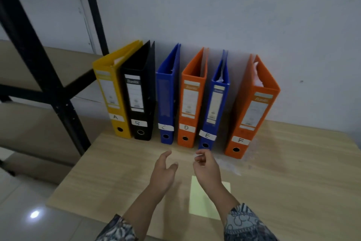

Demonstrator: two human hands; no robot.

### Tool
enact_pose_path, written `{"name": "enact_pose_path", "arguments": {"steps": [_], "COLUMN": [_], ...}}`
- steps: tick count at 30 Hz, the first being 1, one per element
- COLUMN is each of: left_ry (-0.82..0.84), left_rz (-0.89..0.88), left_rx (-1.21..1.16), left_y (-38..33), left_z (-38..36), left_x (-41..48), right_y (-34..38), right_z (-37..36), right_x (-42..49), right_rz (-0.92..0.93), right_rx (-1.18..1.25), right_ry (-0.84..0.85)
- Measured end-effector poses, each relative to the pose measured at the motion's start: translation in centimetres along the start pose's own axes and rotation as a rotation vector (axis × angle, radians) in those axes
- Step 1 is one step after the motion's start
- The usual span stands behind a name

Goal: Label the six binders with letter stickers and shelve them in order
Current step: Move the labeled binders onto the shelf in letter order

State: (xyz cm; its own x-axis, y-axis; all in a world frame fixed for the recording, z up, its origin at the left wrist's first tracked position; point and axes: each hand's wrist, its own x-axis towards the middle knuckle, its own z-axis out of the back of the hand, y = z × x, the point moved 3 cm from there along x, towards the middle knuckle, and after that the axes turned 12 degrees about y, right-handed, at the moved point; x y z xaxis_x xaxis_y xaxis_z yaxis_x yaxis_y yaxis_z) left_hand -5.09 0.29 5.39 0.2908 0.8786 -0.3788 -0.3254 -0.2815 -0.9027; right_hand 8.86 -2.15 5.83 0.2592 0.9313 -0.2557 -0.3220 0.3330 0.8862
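Note:
Several binders stand upright along the wall at the back of the wooden table [283, 182], each with a white letter sticker low on its spine: yellow A [112, 92], black B [137, 96], blue C [166, 100], orange D [191, 102], blue E [214, 108], orange F [252, 112]. My left hand [164, 174] hovers over the table in front of C and D, fingers relaxed and apart, holding nothing. My right hand [206, 168] hovers just before binder E, fingers loosely curled, fingertips close together; whether they pinch something small is unclear.
A pale yellow-green sheet [197, 203] lies flat on the table under my right forearm. A black metal shelving rack with beige boards [39, 76] stands to the left of the table. The tiled floor shows at the lower left.

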Motion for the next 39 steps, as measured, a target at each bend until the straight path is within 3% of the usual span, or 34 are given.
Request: {"name": "enact_pose_path", "arguments": {"steps": [9, 16, 28, 39], "left_ry": [-0.078, -0.106, -0.1, 0.155], "left_rz": [-0.055, -0.086, -0.145, -0.178], "left_rx": [0.001, -0.08, -0.173, -0.149], "left_y": [1.1, 0.8, -1.9, -3.4], "left_z": [15.9, 23.1, 27.3, 29.0], "left_x": [2.9, 6.0, 10.7, 15.9], "right_y": [8.1, 12.7, 15.3, 16.8], "right_z": [-13.2, -19.3, -23.2, -25.2], "right_x": [3.4, 6.4, 11.8, 13.4], "right_rz": [0.119, 0.128, 0.113, 0.094], "right_rx": [0.077, 0.058, -0.112, -0.199], "right_ry": [0.052, 0.074, 0.154, -0.01]}}
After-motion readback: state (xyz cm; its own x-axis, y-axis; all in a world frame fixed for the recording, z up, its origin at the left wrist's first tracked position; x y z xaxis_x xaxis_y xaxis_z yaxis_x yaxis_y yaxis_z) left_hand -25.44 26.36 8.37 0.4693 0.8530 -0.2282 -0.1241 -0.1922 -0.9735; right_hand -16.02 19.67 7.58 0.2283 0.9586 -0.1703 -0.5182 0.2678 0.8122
